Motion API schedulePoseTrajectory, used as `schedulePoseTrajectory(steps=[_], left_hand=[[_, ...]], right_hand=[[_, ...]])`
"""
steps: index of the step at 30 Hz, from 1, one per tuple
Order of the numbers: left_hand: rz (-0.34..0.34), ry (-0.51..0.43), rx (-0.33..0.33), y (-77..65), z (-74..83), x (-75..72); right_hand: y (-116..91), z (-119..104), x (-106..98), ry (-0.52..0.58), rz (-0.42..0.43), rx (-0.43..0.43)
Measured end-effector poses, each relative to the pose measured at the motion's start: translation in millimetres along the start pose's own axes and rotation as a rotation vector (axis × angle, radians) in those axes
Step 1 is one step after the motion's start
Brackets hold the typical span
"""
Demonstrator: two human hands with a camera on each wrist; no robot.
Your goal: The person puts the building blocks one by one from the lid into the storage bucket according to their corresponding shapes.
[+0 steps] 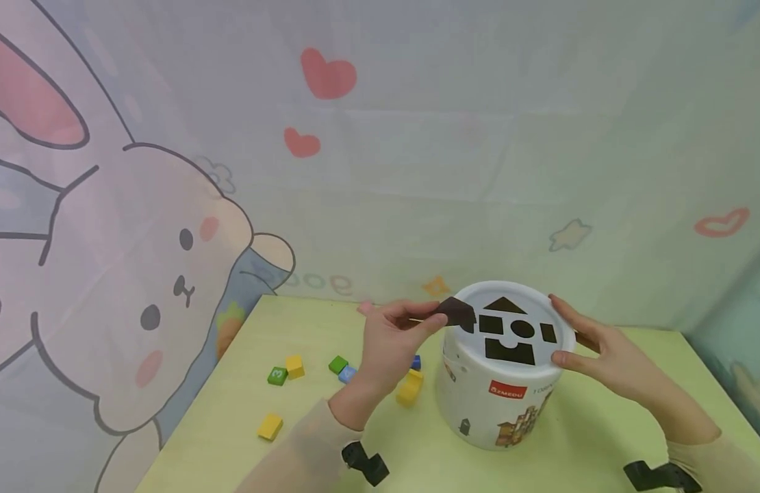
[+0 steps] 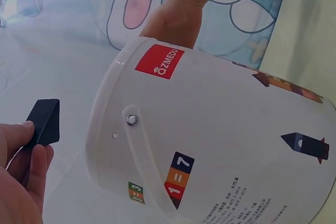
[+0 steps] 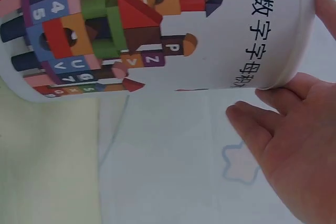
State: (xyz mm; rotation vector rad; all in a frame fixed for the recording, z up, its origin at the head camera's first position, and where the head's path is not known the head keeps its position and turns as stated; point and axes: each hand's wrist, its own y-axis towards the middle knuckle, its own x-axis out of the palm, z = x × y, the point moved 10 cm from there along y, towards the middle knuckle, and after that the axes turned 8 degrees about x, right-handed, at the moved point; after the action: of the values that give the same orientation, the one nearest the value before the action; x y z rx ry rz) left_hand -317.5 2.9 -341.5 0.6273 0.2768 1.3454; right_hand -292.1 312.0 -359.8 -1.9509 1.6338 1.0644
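My left hand (image 1: pixel 389 335) pinches a dark wedge-shaped block (image 1: pixel 455 312) between thumb and fingers. In the head view the block overlaps the left edge of the white lid (image 1: pixel 472 349); in the left wrist view the block (image 2: pixel 46 121) shows a triangular end, apart from the bucket's side. The lid has dark shaped holes: a triangle, a square, a round one, a rectangle and an arch. It tops a white bucket (image 1: pixel 472 404) standing upright on the table. My right hand (image 1: pixel 608 352) rests at the lid's right rim, thumb in front and fingers behind.
Left of the bucket, small blocks lie on the yellow-green table (image 1: pixel 213 438): yellow (image 1: pixel 271 426), green (image 1: pixel 278 375) and blue (image 1: pixel 347 374) ones, and a yellow piece (image 1: pixel 409 389) near its base. A white handle (image 2: pixel 142 161) hangs on its side. Behind stands a printed cloth (image 1: pixel 417 171).
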Motion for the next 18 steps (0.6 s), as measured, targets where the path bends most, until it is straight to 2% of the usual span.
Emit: schedulePoseTrajectory(steps=[3, 10, 18], left_hand=[[0.000, 0.042, 0.002, 3.6, -7.1, 8.8], [0.011, 0.076, -0.002, 15.4, -20.3, 26.7], [-0.076, 0.171, 0.002, 24.8, -27.3, 52.8]], right_hand=[[1.6, 1.4, 0.4, -0.016, -0.031, 0.025], [3.8, 4.7, -3.8, -0.024, -0.075, 0.091], [5.3, 7.3, -6.9, -0.049, -0.053, 0.110]])
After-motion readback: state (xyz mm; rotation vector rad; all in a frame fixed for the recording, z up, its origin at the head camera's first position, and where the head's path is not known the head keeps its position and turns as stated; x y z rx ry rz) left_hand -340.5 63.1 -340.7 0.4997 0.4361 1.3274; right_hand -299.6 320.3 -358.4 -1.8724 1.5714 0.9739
